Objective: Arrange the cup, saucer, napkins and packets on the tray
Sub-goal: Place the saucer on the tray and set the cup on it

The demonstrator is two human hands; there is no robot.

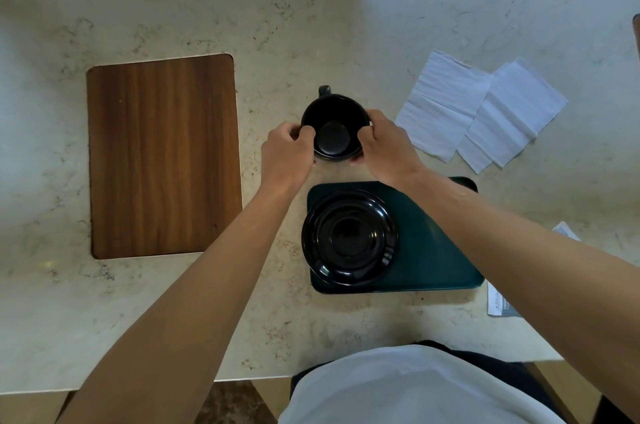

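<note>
A black cup stands upright on the counter beyond the tray, its handle pointing away from me. My left hand grips its left side and my right hand grips its right side. A glossy black saucer lies on the left half of the dark green tray. Two white napkins lie overlapping on the counter to the right of the cup. Packets show at the right, partly hidden under my right forearm.
A brown wooden board lies flat on the marble counter to the left. The counter's front edge runs just before my body. Another packet corner peeks out beside my right arm.
</note>
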